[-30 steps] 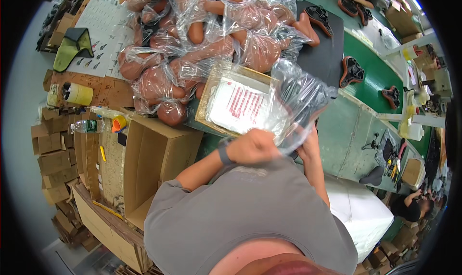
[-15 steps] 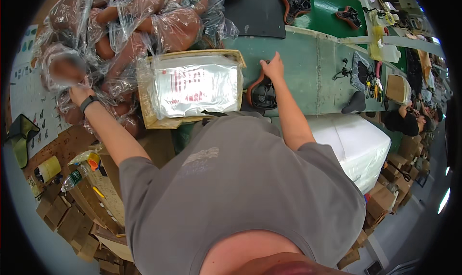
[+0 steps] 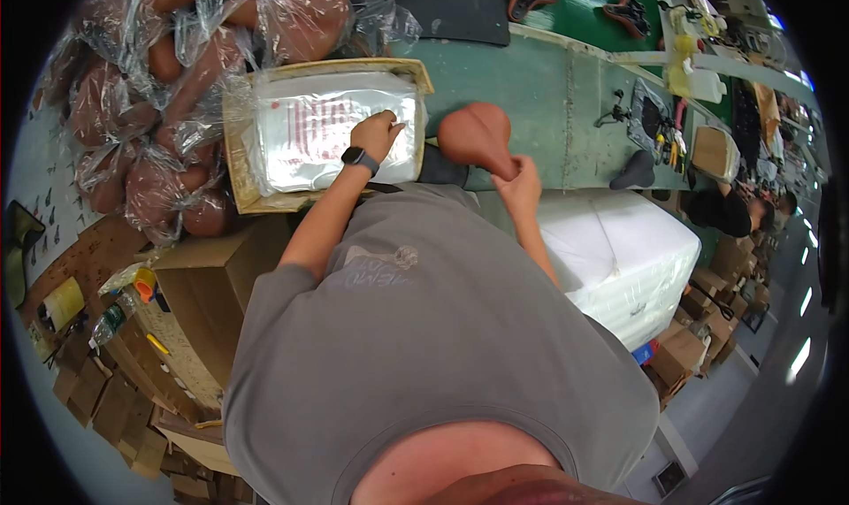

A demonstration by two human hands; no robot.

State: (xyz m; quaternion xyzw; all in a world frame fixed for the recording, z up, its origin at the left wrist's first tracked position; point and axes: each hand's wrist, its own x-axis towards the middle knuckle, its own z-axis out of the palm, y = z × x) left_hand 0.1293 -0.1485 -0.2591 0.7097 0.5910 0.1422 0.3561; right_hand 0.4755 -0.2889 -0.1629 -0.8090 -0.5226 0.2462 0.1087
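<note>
A brown bicycle saddle (image 3: 478,133) shows its smooth top, its wide end pointing away from me. My right hand (image 3: 520,187) grips it by the narrow nose, over the green bench. My left hand (image 3: 376,136), with a dark watch on the wrist, is over the right part of a stack of clear plastic bags (image 3: 301,142) with red print. Its fingers are bent together near the top bag; whether they pinch the film is not clear. The stack lies in an open cardboard box (image 3: 239,164).
Brown saddles in clear bags (image 3: 190,107) are heaped at the left. A dark mat (image 3: 460,10) and more saddles (image 3: 628,14) lie at the back. Tools (image 3: 676,147) are on the right of the bench, and a white wrapped block (image 3: 619,257) stands beside me. Another person (image 3: 721,211) is far right.
My left hand has moved right, from the wrapped saddles to the bag stack. My right hand has drawn the saddle nearer and turned it from underside showing to top showing.
</note>
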